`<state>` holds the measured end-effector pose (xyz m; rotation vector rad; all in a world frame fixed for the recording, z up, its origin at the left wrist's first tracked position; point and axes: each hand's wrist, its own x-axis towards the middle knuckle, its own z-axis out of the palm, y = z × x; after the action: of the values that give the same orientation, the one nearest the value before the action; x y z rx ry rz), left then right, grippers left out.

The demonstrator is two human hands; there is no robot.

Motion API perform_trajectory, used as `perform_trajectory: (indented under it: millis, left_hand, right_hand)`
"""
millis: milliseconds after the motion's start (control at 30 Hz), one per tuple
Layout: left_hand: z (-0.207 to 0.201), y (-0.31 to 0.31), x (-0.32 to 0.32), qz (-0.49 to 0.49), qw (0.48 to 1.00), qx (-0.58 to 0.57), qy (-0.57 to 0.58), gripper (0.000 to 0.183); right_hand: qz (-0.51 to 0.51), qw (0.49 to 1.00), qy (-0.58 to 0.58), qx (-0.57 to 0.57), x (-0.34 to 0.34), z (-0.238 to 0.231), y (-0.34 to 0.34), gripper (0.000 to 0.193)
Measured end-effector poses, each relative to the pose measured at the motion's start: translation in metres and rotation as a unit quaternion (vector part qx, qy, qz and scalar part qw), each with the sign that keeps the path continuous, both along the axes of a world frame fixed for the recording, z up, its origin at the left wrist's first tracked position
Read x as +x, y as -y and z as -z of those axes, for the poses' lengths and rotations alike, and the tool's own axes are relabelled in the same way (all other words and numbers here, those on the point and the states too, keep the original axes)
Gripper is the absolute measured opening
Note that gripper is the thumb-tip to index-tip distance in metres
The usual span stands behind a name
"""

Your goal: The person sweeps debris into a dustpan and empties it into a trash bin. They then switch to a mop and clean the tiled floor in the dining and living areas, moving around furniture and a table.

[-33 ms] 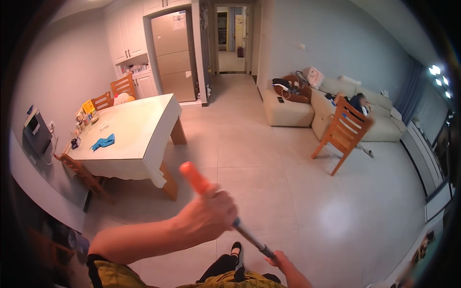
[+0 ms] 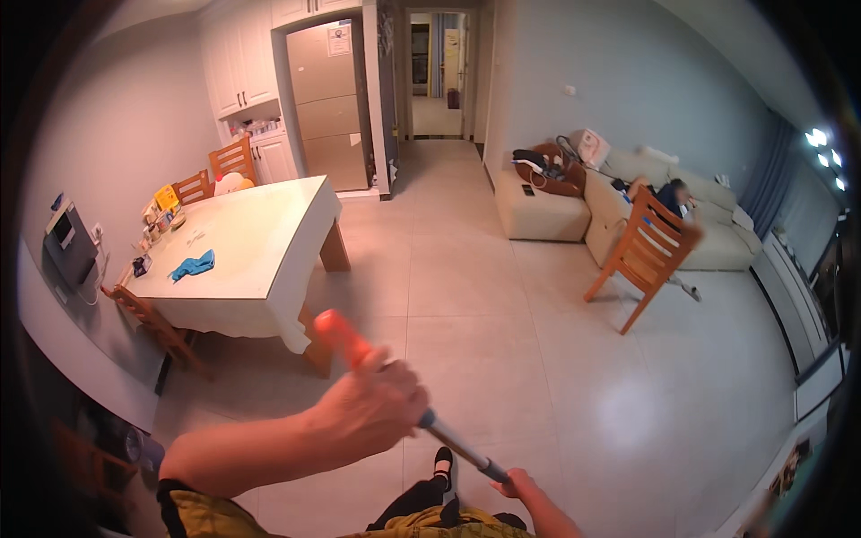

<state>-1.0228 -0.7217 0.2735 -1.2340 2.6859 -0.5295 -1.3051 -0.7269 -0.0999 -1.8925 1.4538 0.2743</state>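
Observation:
A long pole with an orange grip (image 2: 341, 335) and a grey metal shaft (image 2: 457, 446) slants across in front of me. My left hand (image 2: 375, 405) is closed around it just below the orange end. Lower down the shaft, my right hand (image 2: 526, 493) grips it near a dark joint. The pole's far end is out of sight, so I cannot tell what it carries. Beneath it shows my foot in a black shoe (image 2: 443, 467) on the pale tiled floor (image 2: 489, 350).
To the left stands a table with a white cover (image 2: 242, 220), a blue cloth (image 2: 194, 265) on it. A wooden chair (image 2: 647, 251) stands right, before a beige sofa (image 2: 549, 213) where a person (image 2: 668, 194) lies. A hallway (image 2: 437, 166) opens at the back.
The pole's orange end and my left hand have shifted a little to the left. My right hand has moved slightly left too, both still gripping the pole.

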Motion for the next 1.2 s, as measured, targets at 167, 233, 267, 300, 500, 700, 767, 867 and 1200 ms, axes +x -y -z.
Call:
perform_trajectory:
  millis: [167, 233, 267, 300, 500, 700, 767, 867, 1200]
  left_hand:
    - [0.005, 0.047, 0.036, -0.071, 0.994, 0.038, 0.074, 0.023]
    - [0.008, 0.078, 0.043, -0.085, 0.991, 0.045, 0.092, 0.021]
    - [0.011, 0.097, 0.048, -0.124, 0.982, 0.109, 0.091, 0.021]
    - [0.014, 0.118, 0.053, -0.162, 0.967, 0.173, 0.091, 0.021]
    - [0.069, 0.213, 0.087, -0.21, 0.886, 0.411, 0.04, 0.024]
    - [0.169, 0.298, 0.098, -0.247, 0.807, 0.536, -0.021, 0.025]
    - [0.199, 0.305, 0.104, -0.236, 0.783, 0.574, -0.046, 0.028]
    - [0.191, 0.31, 0.107, -0.402, 0.57, 0.706, -0.123, 0.034]
    - [0.204, 0.342, 0.105, -0.476, 0.482, 0.534, -0.505, 0.026]
  right_hand:
    - [-0.132, 0.99, 0.039, 0.013, 0.006, 0.046, 0.097, 0.039]
    - [-0.18, 0.983, 0.025, 0.03, 0.01, 0.049, 0.143, 0.041]
    - [-0.202, 0.979, 0.015, 0.031, 0.009, 0.047, 0.163, 0.042]
    - [-0.198, 0.98, 0.031, 0.019, 0.01, 0.047, 0.179, 0.043]
    - [-0.392, 0.917, 0.004, 0.076, 0.065, 0.045, 0.28, 0.034]
    - [-0.434, 0.881, 0.027, 0.188, 0.137, 0.062, 0.374, 0.017]
    - [-0.492, 0.845, 0.032, 0.208, 0.153, 0.139, 0.395, 0.017]
    - [-0.533, 0.817, 0.036, 0.218, 0.185, 0.089, 0.428, 0.016]
    - [-0.581, 0.797, 0.083, 0.141, 0.242, 0.031, 0.603, 0.014]
